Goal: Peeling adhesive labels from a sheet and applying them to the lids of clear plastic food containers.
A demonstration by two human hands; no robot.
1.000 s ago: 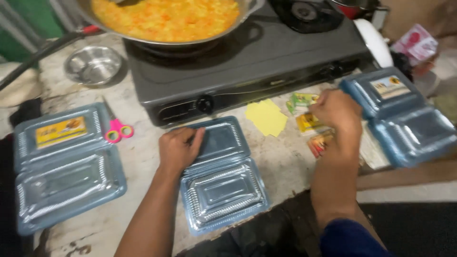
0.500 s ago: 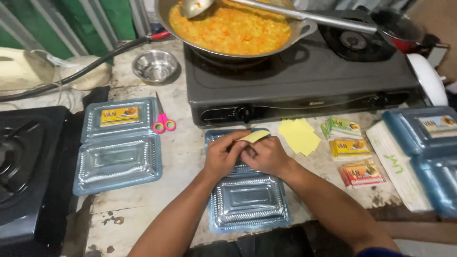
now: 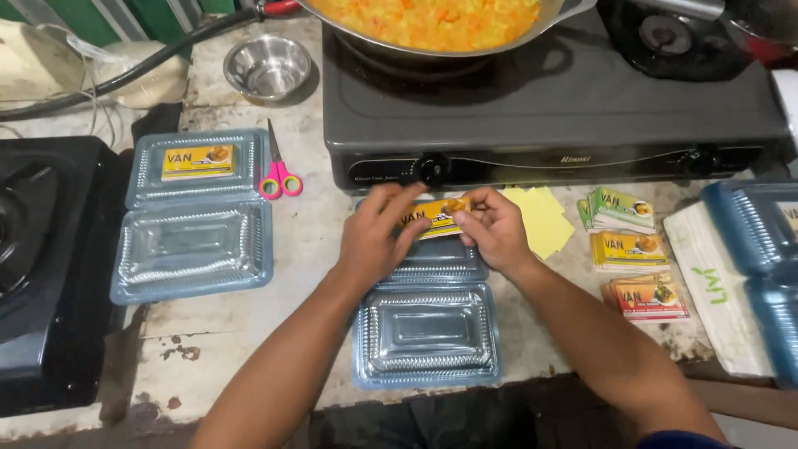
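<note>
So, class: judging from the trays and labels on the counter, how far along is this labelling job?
Done: the left tray already carries a yellow label on its lid. In hand: left hand and right hand hold a label over the middle tray. Left: label stacks and the blue trays at right.

Both hands, left hand [image 3: 378,241] and right hand [image 3: 496,230], pinch 1 yellow label sticker [image 3: 434,216] over the open clear plastic food container [image 3: 428,333], near the gas stove [image 3: 549,116].

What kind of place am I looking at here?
Probably a small food-stall or home kitchen packing takeaway meals: a gas stove carries a pan of orange rice, clear plastic meal boxes lie open on the worn counter, and both hands hold a yellow label.
</note>
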